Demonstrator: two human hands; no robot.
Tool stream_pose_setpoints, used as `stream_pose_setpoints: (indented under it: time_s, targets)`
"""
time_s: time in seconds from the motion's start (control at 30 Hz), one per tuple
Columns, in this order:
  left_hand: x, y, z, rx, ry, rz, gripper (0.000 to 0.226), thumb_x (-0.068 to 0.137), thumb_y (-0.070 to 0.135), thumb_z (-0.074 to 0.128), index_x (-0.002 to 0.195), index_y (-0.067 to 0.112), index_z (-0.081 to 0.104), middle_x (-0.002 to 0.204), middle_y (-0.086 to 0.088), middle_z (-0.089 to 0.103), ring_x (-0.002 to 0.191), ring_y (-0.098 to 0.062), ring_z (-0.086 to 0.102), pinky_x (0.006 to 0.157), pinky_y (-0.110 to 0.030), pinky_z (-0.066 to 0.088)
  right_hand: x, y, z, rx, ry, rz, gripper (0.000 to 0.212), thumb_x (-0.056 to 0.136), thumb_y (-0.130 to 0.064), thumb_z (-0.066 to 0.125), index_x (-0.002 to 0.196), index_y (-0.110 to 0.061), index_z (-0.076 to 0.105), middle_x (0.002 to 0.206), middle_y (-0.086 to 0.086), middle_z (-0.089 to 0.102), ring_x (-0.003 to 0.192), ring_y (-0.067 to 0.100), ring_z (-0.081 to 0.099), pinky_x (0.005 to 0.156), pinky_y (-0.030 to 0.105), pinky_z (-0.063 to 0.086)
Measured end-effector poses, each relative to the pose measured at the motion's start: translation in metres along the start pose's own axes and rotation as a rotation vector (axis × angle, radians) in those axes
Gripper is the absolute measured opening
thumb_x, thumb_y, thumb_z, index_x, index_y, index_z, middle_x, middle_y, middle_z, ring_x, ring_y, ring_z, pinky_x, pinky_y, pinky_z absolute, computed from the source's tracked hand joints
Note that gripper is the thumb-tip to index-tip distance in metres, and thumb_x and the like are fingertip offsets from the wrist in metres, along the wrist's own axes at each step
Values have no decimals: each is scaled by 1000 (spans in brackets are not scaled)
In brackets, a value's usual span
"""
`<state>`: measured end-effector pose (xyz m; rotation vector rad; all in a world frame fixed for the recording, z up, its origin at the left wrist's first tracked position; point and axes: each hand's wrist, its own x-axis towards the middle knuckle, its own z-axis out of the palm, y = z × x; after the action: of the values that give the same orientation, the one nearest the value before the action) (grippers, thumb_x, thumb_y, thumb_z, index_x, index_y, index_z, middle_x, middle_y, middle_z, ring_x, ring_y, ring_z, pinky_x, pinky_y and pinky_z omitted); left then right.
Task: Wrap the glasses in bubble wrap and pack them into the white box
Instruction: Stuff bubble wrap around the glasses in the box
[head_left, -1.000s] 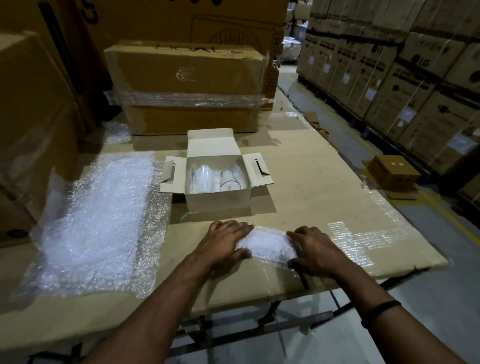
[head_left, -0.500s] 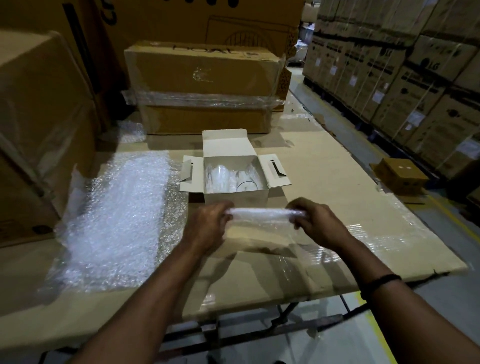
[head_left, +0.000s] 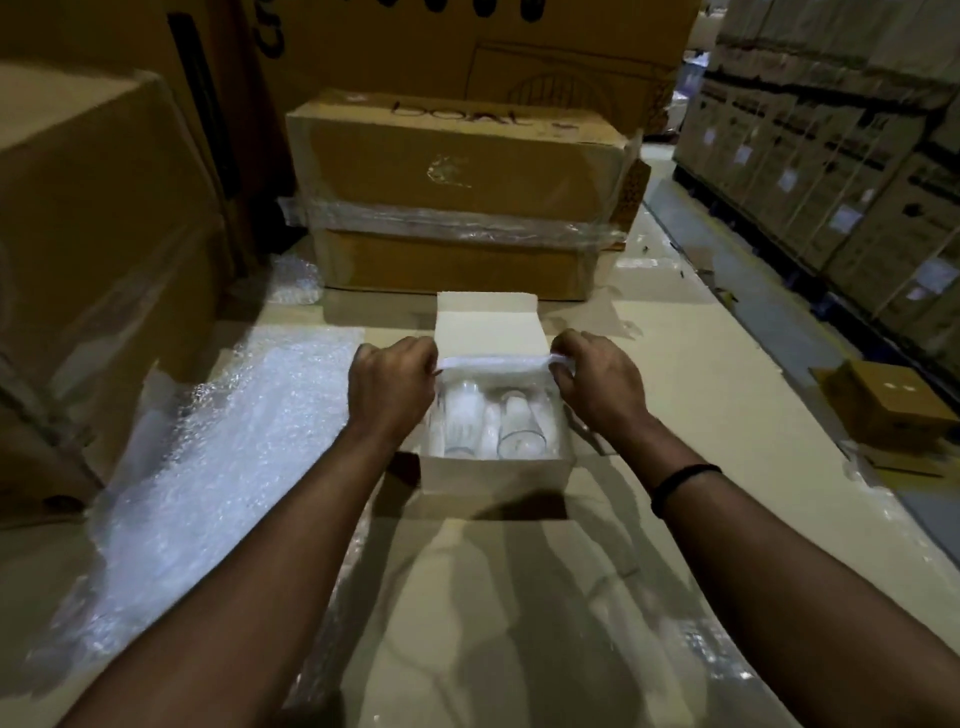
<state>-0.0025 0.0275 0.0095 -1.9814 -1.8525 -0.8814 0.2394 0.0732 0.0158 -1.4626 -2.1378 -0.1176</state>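
The white box (head_left: 496, 475) stands open on the cardboard-covered table, its back flap upright. Inside it lie wrapped glasses (head_left: 480, 423) on their sides, rims toward me. Over the far part of the box's opening I hold a bubble-wrapped glass bundle (head_left: 493, 364) stretched horizontally. My left hand (head_left: 392, 387) pinches its left end and my right hand (head_left: 597, 382) pinches its right end. Both hands cover the box's side flaps.
A pile of bubble wrap sheets (head_left: 218, 467) lies left of the box. Large brown cartons (head_left: 452, 197) stand right behind it and at the left (head_left: 93, 270). A small brown box (head_left: 893, 405) sits on the floor at the right, before stacked cartons.
Both hands lifted the wrapped bundle off the table's near edge and carried it forward, from in front of the box to above its opening. The view has moved closer.
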Motion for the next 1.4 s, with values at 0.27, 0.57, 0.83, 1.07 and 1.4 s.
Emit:
stream_pose_setpoints:
  time_s: [0.27, 0.57, 0.83, 1.07, 1.4]
  targets:
    - [31, -5, 40, 377, -498, 124, 25, 85, 27, 61, 106, 30, 73, 118, 6, 62, 113, -24, 45, 100, -49, 22, 37, 17, 40, -279, -217, -247, 13, 74, -9, 69, 82, -19, 71, 76, 8, 67, 74, 33, 58, 63, 34, 38]
    - [30, -14, 32, 183, -391, 186, 38, 83, 36, 61, 121, 31, 66, 126, 3, 58, 119, -23, 42, 100, -42, 18, 43, 12, 14, -250, -453, -272, 48, 82, -13, 57, 128, -25, 61, 125, 4, 60, 109, 28, 53, 88, 37, 44]
    - [50, 7, 42, 335, -778, 201, 41, 87, 28, 48, 126, 33, 62, 123, 0, 65, 121, -23, 40, 105, -49, 17, 43, -15, 33, -207, -841, -174, 56, 91, -14, 48, 145, -30, 42, 148, 2, 46, 131, 23, 47, 106, 37, 41]
    - [49, -4, 27, 272, -538, 161, 33, 84, 33, 56, 114, 34, 69, 130, 8, 57, 126, -20, 38, 107, -47, 16, 49, 0, 9, -360, -603, -251, 44, 84, -15, 55, 125, -30, 59, 121, -1, 66, 113, 22, 54, 94, 38, 34]
    - [47, -8, 42, 262, -808, 136, 36, 88, 29, 45, 118, 27, 66, 114, -3, 67, 127, -25, 42, 113, -58, 2, 53, 5, 17, -582, -766, -292, 33, 90, -26, 50, 120, -31, 61, 119, -3, 65, 111, 21, 47, 88, 38, 30]
